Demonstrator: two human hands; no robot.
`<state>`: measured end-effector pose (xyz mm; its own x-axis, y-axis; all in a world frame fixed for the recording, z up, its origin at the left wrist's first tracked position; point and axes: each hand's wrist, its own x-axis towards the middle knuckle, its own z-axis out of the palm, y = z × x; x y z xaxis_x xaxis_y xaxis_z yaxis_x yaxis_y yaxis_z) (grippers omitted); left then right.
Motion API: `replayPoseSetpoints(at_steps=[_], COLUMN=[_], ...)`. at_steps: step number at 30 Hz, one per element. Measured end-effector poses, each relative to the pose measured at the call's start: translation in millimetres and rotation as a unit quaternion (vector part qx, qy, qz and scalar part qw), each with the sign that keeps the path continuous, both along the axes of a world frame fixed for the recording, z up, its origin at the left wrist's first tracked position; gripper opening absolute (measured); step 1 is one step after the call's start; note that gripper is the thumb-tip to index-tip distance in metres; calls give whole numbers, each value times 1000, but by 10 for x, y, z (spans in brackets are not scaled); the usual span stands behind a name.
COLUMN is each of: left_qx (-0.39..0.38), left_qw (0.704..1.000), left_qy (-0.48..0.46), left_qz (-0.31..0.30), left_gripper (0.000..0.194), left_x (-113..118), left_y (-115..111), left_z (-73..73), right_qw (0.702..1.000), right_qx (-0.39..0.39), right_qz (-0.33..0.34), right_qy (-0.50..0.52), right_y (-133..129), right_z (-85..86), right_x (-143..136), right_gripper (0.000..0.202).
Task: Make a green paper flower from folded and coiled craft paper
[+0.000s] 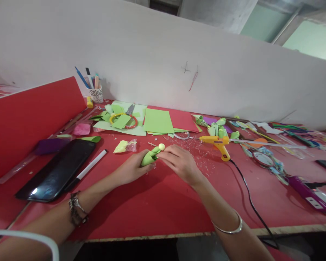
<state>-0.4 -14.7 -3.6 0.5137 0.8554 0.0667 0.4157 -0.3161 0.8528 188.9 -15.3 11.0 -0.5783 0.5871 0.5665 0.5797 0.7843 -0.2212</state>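
By the left hand [134, 166], closed around it, a green paper roll [149, 158] is held above the red table [152, 210]. Its long axis is slanted, and its far end is pointed forward and to the right, where a yellow ball [161, 146] is seen. Just beside this ball the fingers of the right hand [180, 163] are bent together; whether it is gripped cannot be told. Farther right, a yellow glue gun [220, 144] is laid.
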Motion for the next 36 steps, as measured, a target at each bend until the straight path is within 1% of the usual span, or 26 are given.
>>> replayPoseSetpoints(at_steps=[7, 13, 19, 28, 30, 32, 34, 36], left_qx=[-4, -14, -18, -44, -64, -107, -158, -199], left_qw=[1000, 1000, 1000, 998, 996, 992, 983, 973], left_qy=[-4, -3, -12, -43, -53, -69, -88, -107], left_qz=[3, -19, -14, -26, -21, -19, -28, -43], left_gripper=[28, 26, 26, 27, 26, 24, 23, 28], left_x=[-8, 1, 4, 18, 17, 9, -3, -13], left_y=[23, 9, 18, 0, -1, 0, 3, 5], left_z=[-27, 7, 1, 21, 31, 36, 33, 26], right_qw=[1000, 1000, 999, 1000, 999, 999, 997, 991], right_qx=[5, -17, -25, -23, -31, -41, -51, -62], right_qz=[21, 14, 21, 14, 16, 16, 6, -12], right_qy=[7, 0, 5, 4, 10, 26, 63, 117], right_y=[-8, -9, -17, -5, -12, -24, -42, -64], right_z=[-15, -11, 3, -22, -14, -3, 7, 15], right_x=[17, 18, 2, 3, -7, -18, -31, -47], right_gripper=[22, 22, 20, 21, 20, 21, 22, 23])
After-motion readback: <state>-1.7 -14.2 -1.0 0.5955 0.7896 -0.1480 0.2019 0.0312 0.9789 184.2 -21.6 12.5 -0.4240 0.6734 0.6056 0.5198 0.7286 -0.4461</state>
